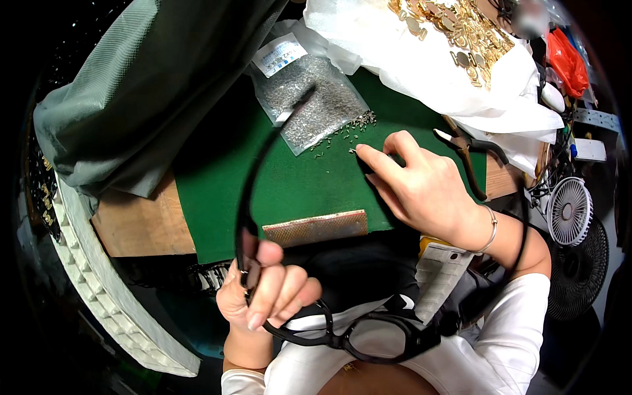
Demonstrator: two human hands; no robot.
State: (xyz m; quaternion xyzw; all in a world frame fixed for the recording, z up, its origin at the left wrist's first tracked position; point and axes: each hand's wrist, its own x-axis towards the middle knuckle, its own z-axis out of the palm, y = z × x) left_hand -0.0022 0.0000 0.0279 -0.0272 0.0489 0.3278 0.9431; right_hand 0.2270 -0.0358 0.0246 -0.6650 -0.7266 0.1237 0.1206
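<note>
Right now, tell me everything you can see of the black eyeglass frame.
The black eyeglass frame looks like glossy plastic. Its front lies low over the lap, lens openings facing up. One temple arm is unfolded and rises in a long curve over the green mat. The left hand pinches it near the hinge. The right hand is apart from it, at small metal pins.

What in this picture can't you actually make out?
- Head view: whether the right hand pinches one of the tiny screws on the green mat; too small.
- Hinge of the black glasses where the left hand grips; fingers cover it.
- Pliers: lower handles hidden behind the right hand.
- Gold metal pieces on white paper: cut off by the top edge, and blurred nearby.
</note>
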